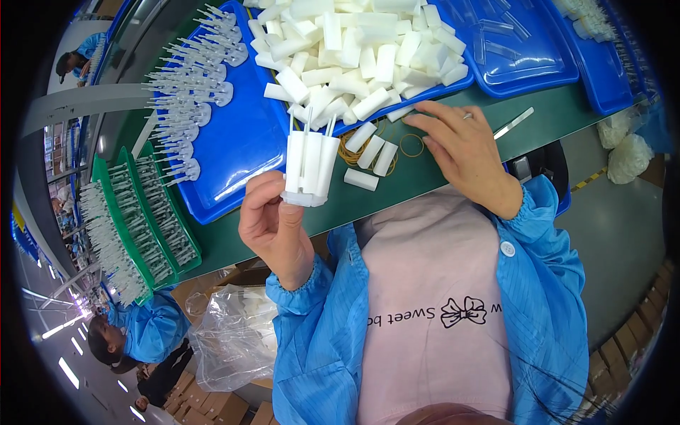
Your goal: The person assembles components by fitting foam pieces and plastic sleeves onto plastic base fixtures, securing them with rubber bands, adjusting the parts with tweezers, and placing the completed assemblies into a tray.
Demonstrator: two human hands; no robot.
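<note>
My left hand (pixel 273 223) pinches the white base of a pin holder (pixel 310 170) between thumb and fingers, raised over the table's near edge. White cylindrical pieces stand upright on it, and thin pins stick out above them. To the right, my right hand (pixel 464 149) hovers with bent fingers apart, its fingertips beside a yellow rubber band (pixel 411 145). Nothing shows in its grasp. Between the hands, several loose white cylindrical pieces (pixel 370 152) lie on and around more rubber bands (pixel 347 152). A big heap of the same pieces (pixel 354 53) fills the tray beyond.
At left, a blue tray (pixel 234 152) carries a row of pin holders (pixel 188 99) with bare pins. A green rack (pixel 145 219) of pinned parts stands nearer. Another blue tray (pixel 524 78) with clear tubes and tweezers (pixel 513 123) are at right. Co-workers sit far left.
</note>
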